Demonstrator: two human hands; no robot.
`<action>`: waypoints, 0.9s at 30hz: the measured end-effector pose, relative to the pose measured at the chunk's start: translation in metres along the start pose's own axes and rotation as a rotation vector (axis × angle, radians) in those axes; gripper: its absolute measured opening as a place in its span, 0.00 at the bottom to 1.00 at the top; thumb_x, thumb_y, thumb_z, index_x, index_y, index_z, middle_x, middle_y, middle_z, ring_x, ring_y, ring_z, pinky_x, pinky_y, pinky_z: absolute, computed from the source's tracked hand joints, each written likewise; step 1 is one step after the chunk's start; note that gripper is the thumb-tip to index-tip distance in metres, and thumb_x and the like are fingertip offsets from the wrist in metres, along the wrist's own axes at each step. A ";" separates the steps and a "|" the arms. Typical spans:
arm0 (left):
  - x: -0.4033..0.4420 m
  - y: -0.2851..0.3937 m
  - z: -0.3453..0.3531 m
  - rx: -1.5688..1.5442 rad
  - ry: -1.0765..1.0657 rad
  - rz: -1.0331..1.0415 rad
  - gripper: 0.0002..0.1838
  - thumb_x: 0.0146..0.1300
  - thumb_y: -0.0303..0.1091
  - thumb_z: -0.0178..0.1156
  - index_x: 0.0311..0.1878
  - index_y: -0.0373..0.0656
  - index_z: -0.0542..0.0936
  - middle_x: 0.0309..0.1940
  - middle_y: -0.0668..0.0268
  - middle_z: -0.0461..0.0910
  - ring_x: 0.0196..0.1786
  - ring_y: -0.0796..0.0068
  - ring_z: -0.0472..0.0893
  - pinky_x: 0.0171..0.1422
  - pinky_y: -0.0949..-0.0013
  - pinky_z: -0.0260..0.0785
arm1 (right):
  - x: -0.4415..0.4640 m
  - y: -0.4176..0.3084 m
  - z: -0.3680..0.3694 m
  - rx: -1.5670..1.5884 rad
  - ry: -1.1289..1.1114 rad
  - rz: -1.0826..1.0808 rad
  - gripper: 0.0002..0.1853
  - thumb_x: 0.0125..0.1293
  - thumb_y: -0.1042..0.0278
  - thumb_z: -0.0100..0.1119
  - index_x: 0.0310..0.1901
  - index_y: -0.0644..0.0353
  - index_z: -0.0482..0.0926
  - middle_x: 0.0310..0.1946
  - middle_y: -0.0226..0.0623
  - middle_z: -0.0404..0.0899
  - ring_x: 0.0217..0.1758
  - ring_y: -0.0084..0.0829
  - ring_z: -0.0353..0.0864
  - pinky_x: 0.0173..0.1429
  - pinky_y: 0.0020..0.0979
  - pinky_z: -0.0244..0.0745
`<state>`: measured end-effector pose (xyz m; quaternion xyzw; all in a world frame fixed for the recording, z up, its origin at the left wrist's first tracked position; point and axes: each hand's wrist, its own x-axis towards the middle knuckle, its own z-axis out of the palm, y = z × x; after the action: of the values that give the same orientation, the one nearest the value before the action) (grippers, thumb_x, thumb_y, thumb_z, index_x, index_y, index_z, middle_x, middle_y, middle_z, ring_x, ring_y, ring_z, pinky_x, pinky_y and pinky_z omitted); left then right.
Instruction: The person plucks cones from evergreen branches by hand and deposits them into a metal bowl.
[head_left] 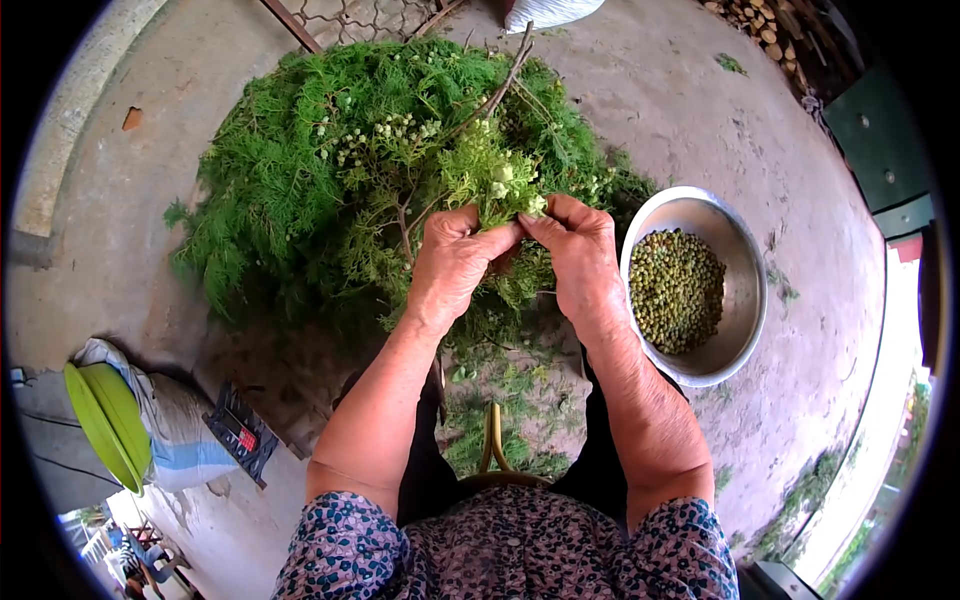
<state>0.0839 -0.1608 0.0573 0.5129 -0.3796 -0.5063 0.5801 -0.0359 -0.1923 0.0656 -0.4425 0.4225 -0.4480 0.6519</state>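
A big heap of feathery green conifer branches (270,180) lies on the floor before me, with pale green cones (385,130) among the foliage. At its near edge, my left hand (455,255) is closed on a lighter green conifer sprig (470,165). My right hand (575,240) pinches, thumb against forefinger, at a pale green cone on that sprig; the thumbs almost meet. Just right of my right hand stands a metal bowl (745,285), partly filled with small green-brown cones or seeds (678,290). What lies inside my palms is hidden.
A bare forked stick (505,85) pokes up from the heap. To the left are a lime-green basin (108,425), a sack (185,430) and a dark object with a red keypad (240,430). Stacked firewood (770,35) sits at the far right, and a white sack (550,10) at the back.
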 end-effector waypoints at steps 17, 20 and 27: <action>0.006 -0.004 -0.006 -0.274 0.164 -0.058 0.10 0.47 0.22 0.65 0.34 0.42 0.80 0.32 0.68 0.81 0.36 0.80 0.77 0.46 0.72 0.67 | 0.009 -0.011 -0.021 0.506 0.040 -0.010 0.06 0.59 0.74 0.52 0.39 0.62 0.74 0.31 0.30 0.74 0.24 0.21 0.71 0.24 0.20 0.63; 0.003 -0.002 -0.003 -0.285 0.231 -0.053 0.09 0.47 0.22 0.64 0.34 0.42 0.80 0.33 0.68 0.80 0.35 0.79 0.77 0.45 0.72 0.67 | 0.001 -0.012 -0.007 0.450 0.095 0.126 0.03 0.58 0.78 0.53 0.34 0.62 0.74 0.24 0.29 0.73 0.17 0.19 0.67 0.19 0.20 0.60; 0.004 -0.013 -0.003 -0.284 0.113 0.007 0.09 0.50 0.22 0.62 0.37 0.40 0.80 0.32 0.69 0.80 0.34 0.83 0.76 0.41 0.76 0.68 | -0.003 0.006 0.009 0.245 0.037 0.111 0.06 0.57 0.70 0.60 0.29 0.60 0.74 0.18 0.23 0.69 0.14 0.11 0.58 0.15 0.16 0.50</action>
<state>0.0851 -0.1637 0.0435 0.4520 -0.2727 -0.5233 0.6689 -0.0266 -0.1861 0.0623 -0.3270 0.4004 -0.4675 0.7171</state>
